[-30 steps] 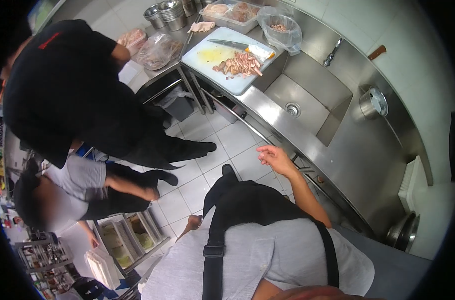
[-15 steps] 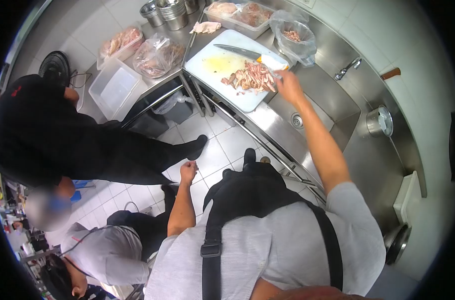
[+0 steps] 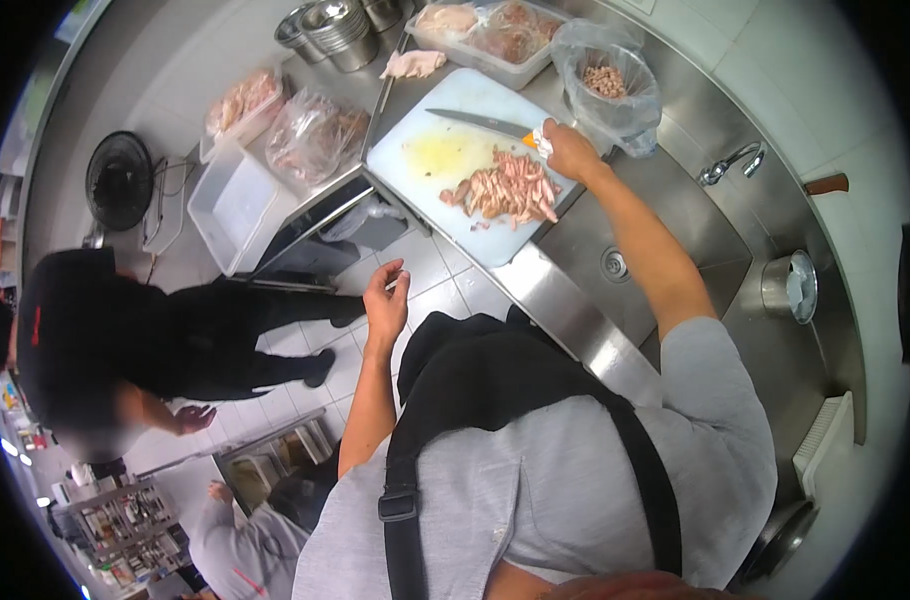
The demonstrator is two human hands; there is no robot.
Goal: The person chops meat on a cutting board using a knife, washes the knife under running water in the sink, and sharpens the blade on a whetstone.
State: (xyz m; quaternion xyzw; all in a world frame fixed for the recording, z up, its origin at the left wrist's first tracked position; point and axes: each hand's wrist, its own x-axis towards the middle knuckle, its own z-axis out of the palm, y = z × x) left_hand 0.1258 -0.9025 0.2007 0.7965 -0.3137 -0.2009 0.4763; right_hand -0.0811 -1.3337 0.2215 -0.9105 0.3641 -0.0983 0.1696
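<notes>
On the white cutting board [image 3: 455,95] lies a knife [image 3: 475,120] with an orange handle, its blade pointing left. My right hand [image 3: 570,150] is closed round the handle end, with a white cloth [image 3: 543,138] under its fingers. Just below the knife is a pile of sliced meat [image 3: 510,190], and a yellowish wet patch shows to its left. My left hand [image 3: 387,290] hangs in the air in front of the counter, below the board's left corner, fingers apart and holding nothing.
A sink [image 3: 630,235] adjoins the board. Behind stand a bagged bowl [image 3: 605,85] of chopped pieces and a tub [image 3: 495,60] of meat. Bagged meat [image 3: 315,135] and an empty container [image 3: 237,205] are at left. A person in black [image 3: 125,330] and another in grey [image 3: 240,545] are nearby.
My right hand has reached up from over the floor to the knife handle and cloth. My left hand has risen towards the counter and its fingers have opened. The person in black has moved away.
</notes>
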